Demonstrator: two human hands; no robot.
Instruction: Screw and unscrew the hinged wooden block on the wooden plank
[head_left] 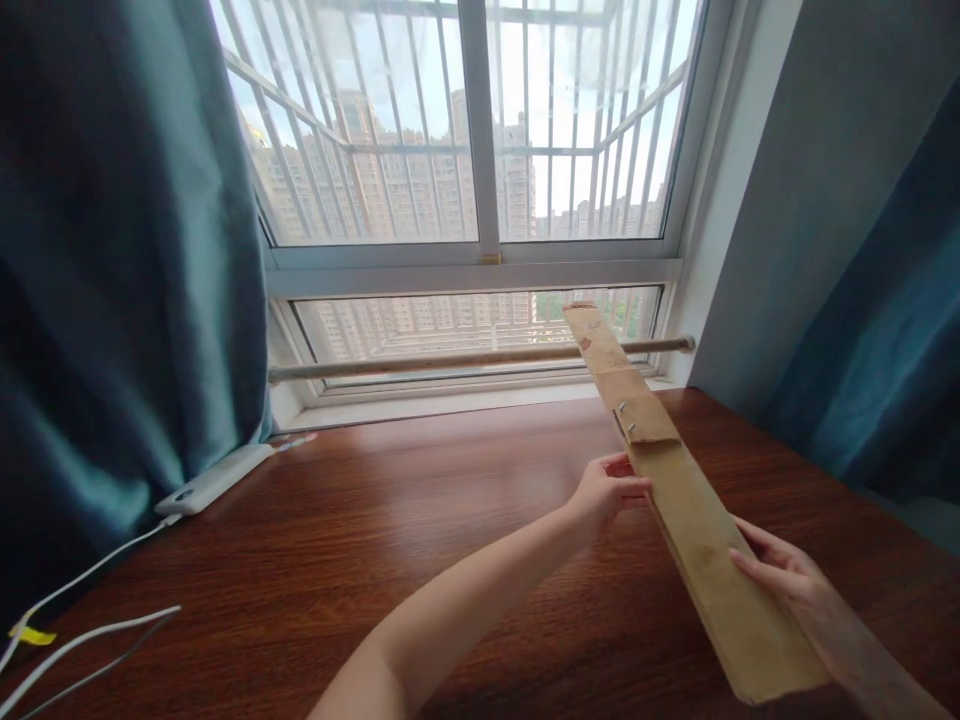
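Observation:
A long, flat strip of brown cardboard [694, 520] slants across the right half of the head view, raised at its far end in front of the window. A folded band crosses it near the middle, with two small metal pieces poking out there. My left hand [611, 487] grips its left edge just below that band, fingers closed and partly hidden behind it. Lower down, my right hand [780, 568] holds the right edge, thumb on top and the other fingers partly out of sight underneath.
Beneath is a dark wooden tabletop [450, 480]. A white power strip [217, 478] with cables lies by the curtain [135, 220] at left. A rail [450, 362] runs before the barred window [480, 255]. Another blue curtain [877, 280] hangs at right.

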